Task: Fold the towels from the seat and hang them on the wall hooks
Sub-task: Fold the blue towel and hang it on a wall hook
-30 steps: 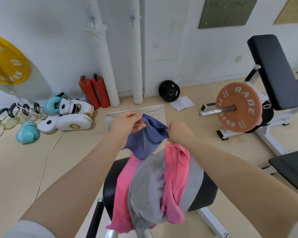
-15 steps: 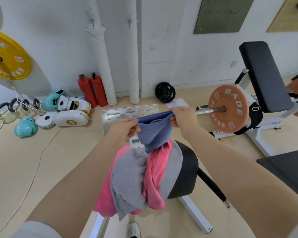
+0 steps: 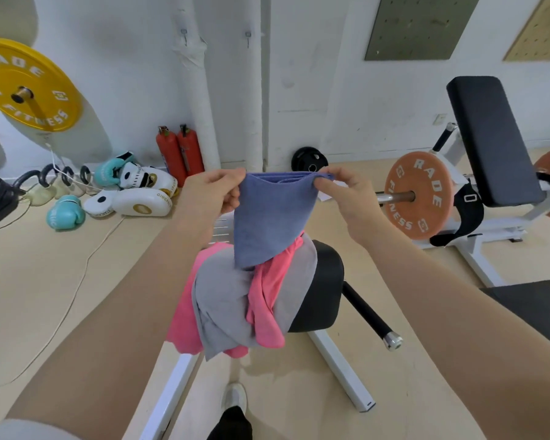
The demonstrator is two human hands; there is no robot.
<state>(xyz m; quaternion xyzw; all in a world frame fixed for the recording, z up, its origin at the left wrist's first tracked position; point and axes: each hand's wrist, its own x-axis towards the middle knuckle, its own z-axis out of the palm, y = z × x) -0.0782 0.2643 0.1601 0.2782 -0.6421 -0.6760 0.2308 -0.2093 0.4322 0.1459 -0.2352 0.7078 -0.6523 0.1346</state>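
Note:
A blue towel (image 3: 273,217) hangs folded in the air above the black padded seat (image 3: 324,281). My left hand (image 3: 213,195) pinches its top left corner and my right hand (image 3: 346,192) pinches its top right corner, stretching the top edge flat. Its lower tip dangles just over a grey towel (image 3: 223,300) and a pink towel (image 3: 267,306), both draped in a heap across the seat. Two small wall hooks (image 3: 185,33) (image 3: 247,35) sit high on the white wall beyond.
Two red fire extinguishers (image 3: 180,152), boxing gloves and white pads (image 3: 134,192) lie by the wall at left. A yellow weight plate (image 3: 29,87) is far left. An orange-plated barbell (image 3: 418,195) and a black bench pad (image 3: 492,141) stand right. My shoe (image 3: 234,396) shows below.
Both hands lifted the blue towel higher off the heap and pulled apart, so its top edge is now stretched straight. The view shifted slightly left of the seat.

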